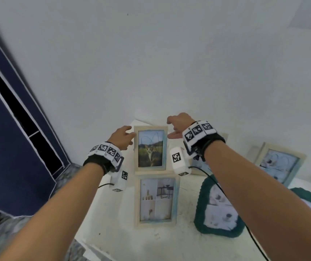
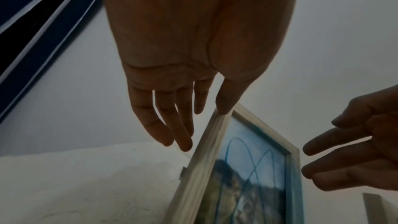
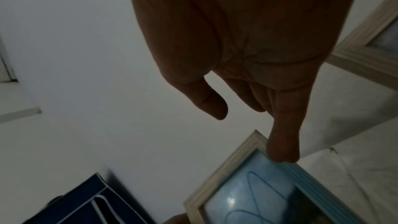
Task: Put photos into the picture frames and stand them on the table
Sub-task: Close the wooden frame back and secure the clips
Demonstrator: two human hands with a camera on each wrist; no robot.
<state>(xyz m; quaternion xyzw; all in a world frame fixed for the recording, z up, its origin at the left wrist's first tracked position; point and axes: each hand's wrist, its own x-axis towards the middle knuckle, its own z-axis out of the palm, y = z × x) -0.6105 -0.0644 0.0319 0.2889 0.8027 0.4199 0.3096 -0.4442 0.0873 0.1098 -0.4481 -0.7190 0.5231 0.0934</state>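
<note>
While the fingers of the left hand hang straight and slightly spread beside the left edge of the cat-photo frame, only the thumb tip meets the wood near the top left corner. The right hand is likewise relaxed, fingers loosely spread; in its wrist view one fingertip seems to rest on the frame's top right edge, though in the left wrist view the fingers look just clear of it, so contact there is uncertain. Neither hand pinches anything.

The frame stands upright on the white desk, photo facing the person, near the wall. This looks like the standing step for this frame: both hands steady or let go of it. Next, the fingers should lift away gently, so the frame does not tip.

Just in front lies a second frame with a furniture picture, flat on the desk. To the right are a green-edged mat and another frame leaning at the right.
</note>
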